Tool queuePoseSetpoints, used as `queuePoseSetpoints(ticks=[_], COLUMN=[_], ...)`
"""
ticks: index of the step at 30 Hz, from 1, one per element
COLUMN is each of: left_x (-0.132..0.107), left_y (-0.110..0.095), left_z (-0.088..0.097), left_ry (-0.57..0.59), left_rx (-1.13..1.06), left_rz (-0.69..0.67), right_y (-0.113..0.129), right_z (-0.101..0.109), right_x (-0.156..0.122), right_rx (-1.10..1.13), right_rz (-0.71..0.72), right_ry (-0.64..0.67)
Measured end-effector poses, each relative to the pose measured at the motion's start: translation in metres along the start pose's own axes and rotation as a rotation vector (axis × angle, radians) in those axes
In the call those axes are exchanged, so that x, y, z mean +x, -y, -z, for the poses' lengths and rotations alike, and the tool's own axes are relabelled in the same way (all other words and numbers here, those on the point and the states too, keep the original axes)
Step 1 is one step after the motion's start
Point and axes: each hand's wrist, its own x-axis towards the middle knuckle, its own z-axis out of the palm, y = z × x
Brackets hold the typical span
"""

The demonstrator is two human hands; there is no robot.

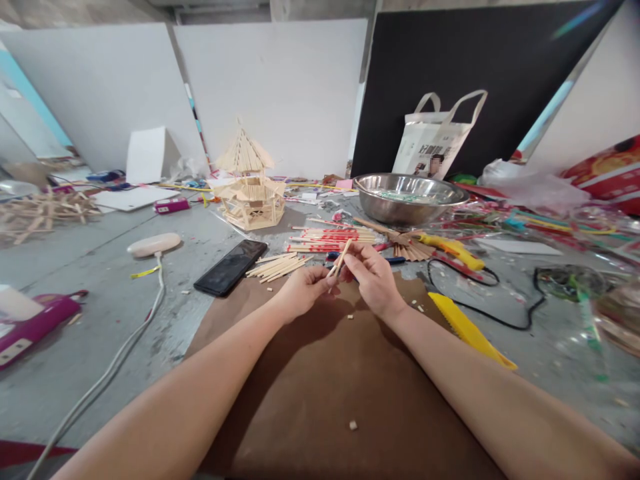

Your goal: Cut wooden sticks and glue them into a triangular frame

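Grey surface: pinch lightly

A brown mat lies on it; beyond the mat stands a tower. Over the mat's far edge, left hand and right hand pinch slim sticks; a light, steady grip should keep them aligned.

Bare forearms extended forward, angled inward; left grip and right grip pinched, close together.
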Motion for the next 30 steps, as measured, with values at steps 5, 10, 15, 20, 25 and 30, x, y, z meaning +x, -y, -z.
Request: queuePoseSetpoints(ticks=[5,10,15,20,25,30], left_x=[0.000,0.000,0.002,0.003,0.004,0.001], left_y=[0.003,0.002,0.001,0.002,0.005,0.000], left_z=[0.004,0.002,-0.001,0.004,0.010,0.011], left_ry=[0.050,-0.017,-0.112,-0.131,-0.043,-0.075], left_rx=[0.128,0.029,0.126,0.233,0.291,0.489], left_rz=[-0.066,-0.036,-0.120,-0.120,-0.106,-0.156], right_y=[0.001,-0.003,-0.001,-0.001,-0.004,-0.006], right_z=[-0.001,0.000,-0.001,-0.001,-0.002,-0.002], right_x=[-0.001,0.003,0.004,0.002,0.002,0.001], right_rx=[-0.038,-0.077,-0.048,-0.045,-0.094,-0.156], right_rz=[0.013,-0.074,-0.164,-0.132,-0.143,-0.118], right_ry=[-0.017,-0.054,-0.005,0.067,0.065,0.098])
